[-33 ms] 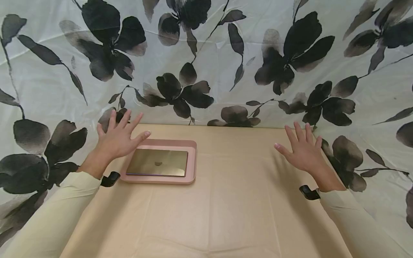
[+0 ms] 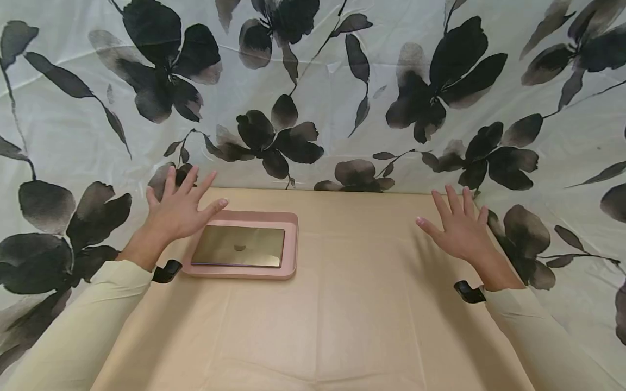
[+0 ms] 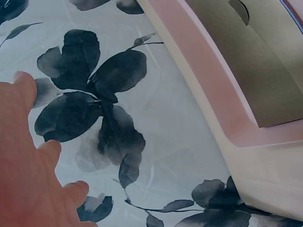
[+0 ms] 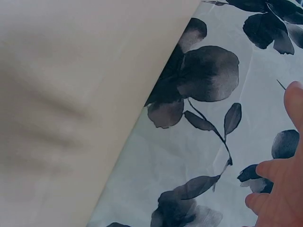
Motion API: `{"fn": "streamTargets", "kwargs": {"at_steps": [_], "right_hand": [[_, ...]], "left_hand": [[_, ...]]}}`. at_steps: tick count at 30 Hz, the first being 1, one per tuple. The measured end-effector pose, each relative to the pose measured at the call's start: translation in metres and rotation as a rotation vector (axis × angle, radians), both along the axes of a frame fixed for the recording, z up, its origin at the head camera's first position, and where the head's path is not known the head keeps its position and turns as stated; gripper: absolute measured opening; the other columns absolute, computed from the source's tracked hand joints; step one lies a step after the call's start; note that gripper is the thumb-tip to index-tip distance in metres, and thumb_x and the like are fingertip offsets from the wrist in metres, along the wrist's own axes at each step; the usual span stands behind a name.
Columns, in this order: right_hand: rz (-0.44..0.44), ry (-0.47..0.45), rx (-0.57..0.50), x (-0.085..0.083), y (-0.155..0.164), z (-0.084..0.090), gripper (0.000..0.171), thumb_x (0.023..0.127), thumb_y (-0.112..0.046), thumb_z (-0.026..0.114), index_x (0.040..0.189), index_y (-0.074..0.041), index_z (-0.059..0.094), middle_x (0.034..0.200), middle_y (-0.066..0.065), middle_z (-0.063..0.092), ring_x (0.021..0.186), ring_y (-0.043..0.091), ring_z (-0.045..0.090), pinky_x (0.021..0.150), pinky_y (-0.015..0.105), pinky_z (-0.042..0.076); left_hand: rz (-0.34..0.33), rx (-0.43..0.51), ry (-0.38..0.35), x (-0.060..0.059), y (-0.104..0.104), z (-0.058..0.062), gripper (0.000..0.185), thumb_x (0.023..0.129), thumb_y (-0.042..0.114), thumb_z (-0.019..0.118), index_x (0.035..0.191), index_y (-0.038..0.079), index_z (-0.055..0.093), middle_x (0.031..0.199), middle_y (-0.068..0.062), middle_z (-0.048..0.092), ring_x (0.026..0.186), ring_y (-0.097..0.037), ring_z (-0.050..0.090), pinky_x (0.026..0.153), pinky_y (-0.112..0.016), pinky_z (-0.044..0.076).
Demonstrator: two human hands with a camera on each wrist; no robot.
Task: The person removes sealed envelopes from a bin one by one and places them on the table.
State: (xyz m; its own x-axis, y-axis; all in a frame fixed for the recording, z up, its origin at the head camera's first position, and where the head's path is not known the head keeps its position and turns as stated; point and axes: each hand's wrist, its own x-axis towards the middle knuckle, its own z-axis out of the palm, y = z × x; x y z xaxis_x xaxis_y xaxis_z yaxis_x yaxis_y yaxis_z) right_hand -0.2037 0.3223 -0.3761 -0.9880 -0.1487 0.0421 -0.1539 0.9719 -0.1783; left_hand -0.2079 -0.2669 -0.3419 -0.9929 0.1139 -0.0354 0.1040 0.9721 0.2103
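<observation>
Left hand [image 2: 173, 213] near tray [image 2: 254, 218], floral cloth [image 2: 337, 130]

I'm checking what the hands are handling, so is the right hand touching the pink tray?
Apart. The head view shows a wide stretch of tan table between the right hand and the pink tray.
</observation>
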Motion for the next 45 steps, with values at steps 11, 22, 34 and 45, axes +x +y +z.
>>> {"fn": "streamTargets", "kwargs": {"at_steps": [11, 22, 34, 45], "right_hand": [[0.029, -0.057, -0.027, 0.002, -0.024, 0.007, 0.096, 0.102, -0.072, 0.039, 0.169, -0.011, 0.009, 0.175, 0.020, -0.012, 0.157, 0.052, -0.021, 0.110, 0.089, -0.010], [0.040, -0.097, -0.019, 0.006, -0.040, 0.006, 0.095, 0.102, -0.073, 0.038, 0.168, -0.010, 0.012, 0.175, 0.020, -0.010, 0.157, 0.053, -0.018, 0.110, 0.090, -0.007], [0.072, -0.103, -0.036, 0.004, -0.055, 0.003, 0.094, 0.101, -0.074, 0.038, 0.169, -0.015, 0.012, 0.176, 0.018, -0.008, 0.159, 0.051, -0.017, 0.112, 0.087, -0.010], [0.096, -0.109, -0.031, 0.003, -0.067, 0.005, 0.092, 0.101, -0.073, 0.040, 0.169, -0.018, 0.010, 0.176, 0.018, -0.006, 0.160, 0.049, -0.015, 0.114, 0.085, -0.009]], "left_hand": [[0.005, 0.007, -0.024, 0.002, -0.004, -0.003, 0.087, 0.099, 0.080, 0.026, 0.169, 0.032, 0.005, 0.176, -0.014, -0.012, 0.154, -0.051, -0.029, 0.104, -0.092, -0.013], [-0.008, -0.026, -0.012, 0.001, 0.001, -0.002, 0.087, 0.099, 0.080, 0.026, 0.169, 0.034, 0.005, 0.176, -0.014, -0.007, 0.156, -0.050, -0.025, 0.109, -0.089, -0.013], [-0.008, -0.036, -0.015, 0.006, -0.002, -0.005, 0.086, 0.099, 0.080, 0.024, 0.168, 0.034, 0.002, 0.176, -0.014, -0.011, 0.155, -0.054, -0.023, 0.109, -0.089, -0.013], [-0.014, -0.034, -0.007, 0.012, -0.002, -0.004, 0.088, 0.100, 0.079, 0.025, 0.169, 0.030, 0.004, 0.176, -0.014, -0.010, 0.155, -0.054, -0.024, 0.110, -0.088, -0.014]]}}
